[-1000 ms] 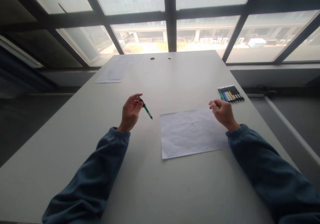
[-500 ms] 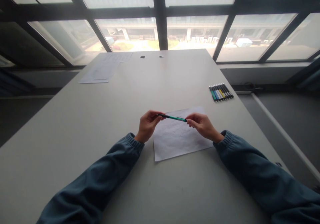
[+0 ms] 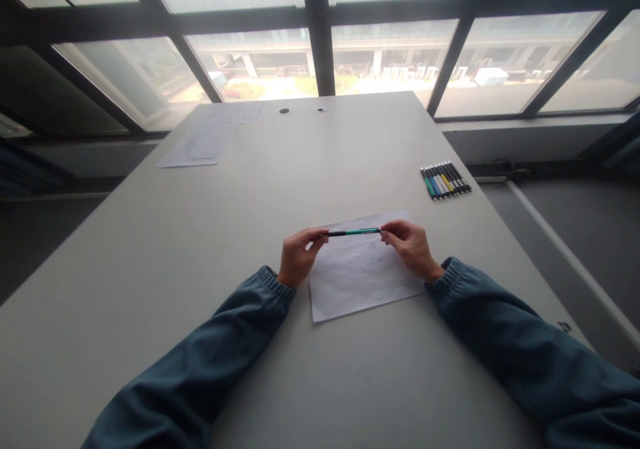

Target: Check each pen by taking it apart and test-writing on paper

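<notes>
A slim pen (image 3: 354,232) with a green barrel and a black grip section is stretched level between my two hands. My left hand (image 3: 299,254) pinches its black end. Thumb and fingers of my right hand (image 3: 411,247) close on the other end, where a clip shows along the barrel. Beneath the pen lies a white sheet of paper (image 3: 363,289) with faint marks on it, turned slightly on the table. Both pen tips are partly hidden by my fingers.
A neat row of several pens (image 3: 445,181), with green, blue, white, yellow and black barrels, lies near the table's right edge. More papers (image 3: 195,143) rest at the far left of the white table (image 3: 150,249). Windows stand behind its far end.
The pen has turned from a slight slant to nearly level, its right end rising with my right hand. Both hands still grip it. The whole view has shifted slightly.
</notes>
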The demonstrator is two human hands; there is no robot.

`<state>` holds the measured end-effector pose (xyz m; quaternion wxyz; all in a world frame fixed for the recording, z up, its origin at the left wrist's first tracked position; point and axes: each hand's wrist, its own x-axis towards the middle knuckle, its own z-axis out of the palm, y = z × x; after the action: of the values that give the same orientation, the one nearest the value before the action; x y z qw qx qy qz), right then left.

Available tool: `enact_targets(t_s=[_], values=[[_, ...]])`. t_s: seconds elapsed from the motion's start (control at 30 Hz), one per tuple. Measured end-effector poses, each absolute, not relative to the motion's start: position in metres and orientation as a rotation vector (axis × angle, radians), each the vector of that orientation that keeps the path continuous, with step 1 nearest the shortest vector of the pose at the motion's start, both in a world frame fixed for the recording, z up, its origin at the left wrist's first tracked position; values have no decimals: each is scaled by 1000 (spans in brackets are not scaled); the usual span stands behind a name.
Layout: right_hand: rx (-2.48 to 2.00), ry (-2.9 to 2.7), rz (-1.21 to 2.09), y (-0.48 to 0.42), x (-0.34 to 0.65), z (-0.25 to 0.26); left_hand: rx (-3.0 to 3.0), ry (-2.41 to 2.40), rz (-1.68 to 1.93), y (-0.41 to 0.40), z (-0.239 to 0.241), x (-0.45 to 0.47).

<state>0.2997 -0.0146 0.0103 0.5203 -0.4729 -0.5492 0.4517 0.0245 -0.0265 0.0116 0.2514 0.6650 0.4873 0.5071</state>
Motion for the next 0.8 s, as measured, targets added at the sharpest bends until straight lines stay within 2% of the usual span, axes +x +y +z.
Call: enact_targets(t_s=[0.8], values=[[-1154,-1321,1027,-13,301,5,1916,1429,1340,-29,18,24]])
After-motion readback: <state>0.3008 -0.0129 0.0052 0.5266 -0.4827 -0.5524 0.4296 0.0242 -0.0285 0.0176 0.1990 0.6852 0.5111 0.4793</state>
